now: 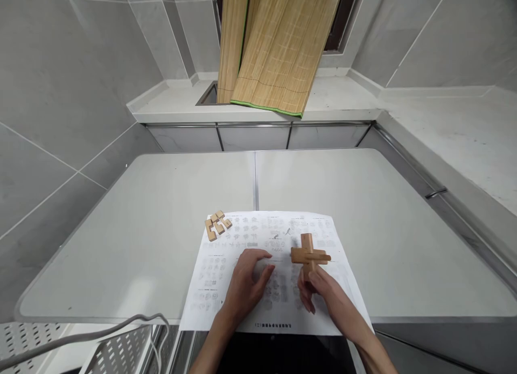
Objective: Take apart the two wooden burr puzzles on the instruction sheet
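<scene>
My right hand [319, 290] is closed round the lower end of a wooden cross-shaped puzzle [309, 252] and holds it upright just above a printed instruction sheet [242, 234]. My left hand [247, 281] rests on the sheet to the left of the puzzle with its fingers curled down on the paper and nothing in them. Several loose notched wooden pieces [217, 224] lie together at the sheet's far left corner, out of reach of both hands.
The sheet lies on a white table [363, 202] and overhangs its near edge. A bamboo mat [274, 46] leans over a counter and sink at the back. A perforated metal rack and a grey cable [100, 331] sit at lower left. Tiled walls stand left and right.
</scene>
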`<act>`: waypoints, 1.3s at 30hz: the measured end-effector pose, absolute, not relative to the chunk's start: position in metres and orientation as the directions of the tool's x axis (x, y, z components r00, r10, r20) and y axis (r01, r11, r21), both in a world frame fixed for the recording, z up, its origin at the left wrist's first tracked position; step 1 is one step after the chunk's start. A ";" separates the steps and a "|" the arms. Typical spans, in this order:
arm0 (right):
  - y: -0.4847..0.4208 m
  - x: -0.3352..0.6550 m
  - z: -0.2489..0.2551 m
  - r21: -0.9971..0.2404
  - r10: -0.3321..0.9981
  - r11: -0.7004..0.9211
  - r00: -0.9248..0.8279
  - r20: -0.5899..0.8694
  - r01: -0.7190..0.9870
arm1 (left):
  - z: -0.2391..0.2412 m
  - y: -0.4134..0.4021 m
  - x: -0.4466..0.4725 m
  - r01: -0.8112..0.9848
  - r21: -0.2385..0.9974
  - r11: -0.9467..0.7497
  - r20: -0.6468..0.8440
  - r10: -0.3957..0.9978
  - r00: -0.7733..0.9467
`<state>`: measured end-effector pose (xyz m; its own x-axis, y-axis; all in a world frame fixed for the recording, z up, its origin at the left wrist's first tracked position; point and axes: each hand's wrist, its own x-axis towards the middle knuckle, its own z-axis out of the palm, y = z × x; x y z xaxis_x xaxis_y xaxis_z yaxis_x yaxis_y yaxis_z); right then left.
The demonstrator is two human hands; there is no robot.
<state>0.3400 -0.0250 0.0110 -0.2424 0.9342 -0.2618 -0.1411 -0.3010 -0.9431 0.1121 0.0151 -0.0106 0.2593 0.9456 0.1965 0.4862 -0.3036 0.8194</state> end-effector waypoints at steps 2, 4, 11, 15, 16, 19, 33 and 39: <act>-0.025 0.330 0.013 -0.945 0.924 -0.305 -0.278 -0.262 -0.121 | -0.010 0.015 0.111 0.472 0.834 -0.288 0.180 0.948 0.261; -0.025 0.320 0.014 -0.954 0.918 -0.293 -0.300 -0.260 -0.070 | -0.009 0.014 0.111 0.454 0.844 -0.287 0.173 0.946 0.275; -0.024 0.306 0.011 -0.974 0.909 -0.222 -0.351 -0.224 0.048 | -0.010 0.009 0.110 0.408 0.858 -0.311 0.186 0.930 0.318; -0.024 0.307 0.006 -0.979 0.910 -0.185 -0.361 -0.203 0.083 | -0.014 0.006 0.109 0.435 0.848 -0.302 0.193 0.941 0.278; -0.024 0.308 0.005 -0.980 0.914 -0.174 -0.356 -0.196 0.094 | -0.014 0.005 0.108 0.442 0.844 -0.303 0.194 0.941 0.276; -0.024 0.309 0.002 -0.980 0.929 -0.145 -0.323 -0.183 0.136 | -0.012 0.004 0.107 0.437 0.838 -0.327 0.212 0.933 0.290; -0.024 0.313 -0.002 -0.959 0.960 -0.083 -0.238 -0.150 0.270 | -0.011 0.007 0.103 0.385 0.863 -0.326 0.171 0.908 0.384; -0.025 0.320 -0.004 -0.934 0.954 -0.089 -0.238 -0.180 0.347 | -0.013 0.007 0.104 0.370 0.866 -0.337 0.178 0.898 0.402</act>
